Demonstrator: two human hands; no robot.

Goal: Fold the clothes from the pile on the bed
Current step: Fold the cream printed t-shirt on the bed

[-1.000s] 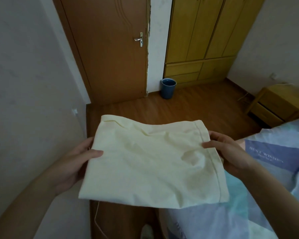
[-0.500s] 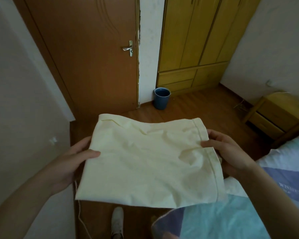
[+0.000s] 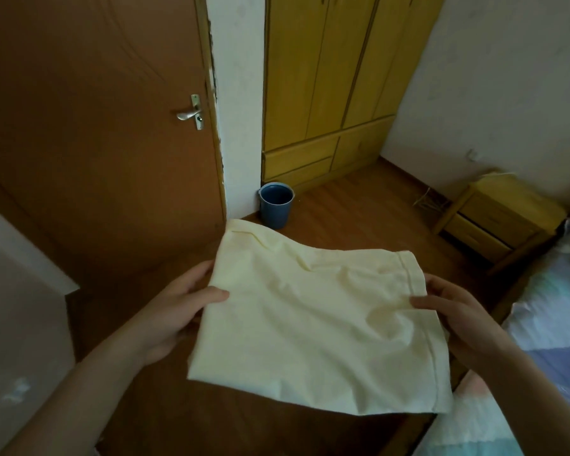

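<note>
A folded pale yellow garment is held flat in the air in front of me, above the wooden floor. My left hand grips its left edge, thumb on top and fingers underneath. My right hand grips the right hemmed edge the same way, thumb on top. The bed, with a pastel patchwork cover, lies at the lower right. The clothes pile is out of view.
A brown door stands at the left, a yellow wardrobe behind. A blue bucket sits on the floor by the wall. A yellow nightstand is at the right, beside the bed.
My view has swung left and away from the bed; the garment and both hands now sit further right in the frame. The grip on the garment is unchanged.
</note>
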